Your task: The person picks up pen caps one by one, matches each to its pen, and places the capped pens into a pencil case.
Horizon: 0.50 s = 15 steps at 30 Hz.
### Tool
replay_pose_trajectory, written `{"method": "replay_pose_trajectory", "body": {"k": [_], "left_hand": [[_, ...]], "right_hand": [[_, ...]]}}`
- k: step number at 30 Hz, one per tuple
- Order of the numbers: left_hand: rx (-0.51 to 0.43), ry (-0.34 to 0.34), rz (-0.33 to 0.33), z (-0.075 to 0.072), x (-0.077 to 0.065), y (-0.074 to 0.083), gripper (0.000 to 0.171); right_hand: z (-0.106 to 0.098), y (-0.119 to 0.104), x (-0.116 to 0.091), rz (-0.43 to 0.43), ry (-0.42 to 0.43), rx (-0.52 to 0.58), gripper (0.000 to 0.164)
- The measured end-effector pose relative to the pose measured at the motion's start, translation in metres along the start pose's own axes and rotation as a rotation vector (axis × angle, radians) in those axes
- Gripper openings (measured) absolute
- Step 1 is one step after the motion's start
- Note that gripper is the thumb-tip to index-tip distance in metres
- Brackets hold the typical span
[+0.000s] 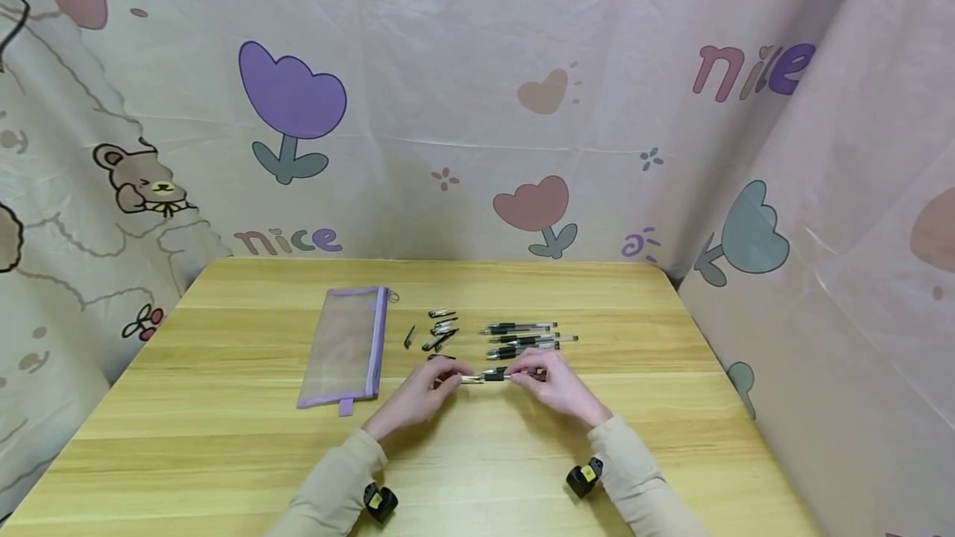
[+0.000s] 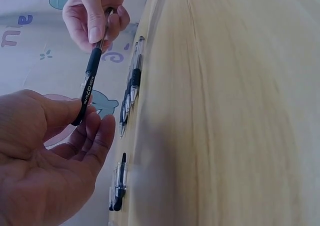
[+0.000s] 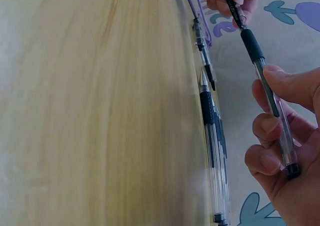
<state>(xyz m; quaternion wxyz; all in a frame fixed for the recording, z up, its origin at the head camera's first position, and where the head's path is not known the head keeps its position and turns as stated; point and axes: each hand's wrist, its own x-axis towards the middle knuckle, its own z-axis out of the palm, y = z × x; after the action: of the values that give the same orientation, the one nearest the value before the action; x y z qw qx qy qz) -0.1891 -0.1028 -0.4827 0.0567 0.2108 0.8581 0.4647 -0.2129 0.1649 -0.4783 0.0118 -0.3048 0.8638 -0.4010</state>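
Between thumb and fingers my left hand pinches a black pen cap with pale lettering and a clear clip. My right hand grips the clear barrel of a gel pen with a black rubber grip. The pen's tip points left at the cap's mouth, the two in line just over the table; I cannot tell how far the tip is inside. Beyond the right hand several uncapped gel pens lie side by side. Loose pen caps are scattered beyond the left hand.
A mesh zip pouch with purple edging lies flat on the wooden table, left of the caps. A printed curtain hangs along the table's back and sides. Each sleeve bears a small black camera at the wrist.
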Motion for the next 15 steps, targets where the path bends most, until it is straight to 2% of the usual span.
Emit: {"method": "replay_pose_trajectory", "body": {"k": [9,12,15], "left_hand": [[-0.04,0.015,-0.016,0.0,-0.002,-0.005,0.023],[-0.061,0.039,-0.015,0.0,-0.003,-0.007,0.022],[-0.077,0.06,-0.037,-0.001,-0.004,-0.008,0.02]], "right_hand": [[-0.002,0.005,-0.003,-0.012,-0.1,0.189,0.025],[-0.003,0.008,-0.005,0.03,-0.09,0.25,0.027],[-0.001,0.011,-0.005,0.093,-0.055,0.255,0.024]]}}
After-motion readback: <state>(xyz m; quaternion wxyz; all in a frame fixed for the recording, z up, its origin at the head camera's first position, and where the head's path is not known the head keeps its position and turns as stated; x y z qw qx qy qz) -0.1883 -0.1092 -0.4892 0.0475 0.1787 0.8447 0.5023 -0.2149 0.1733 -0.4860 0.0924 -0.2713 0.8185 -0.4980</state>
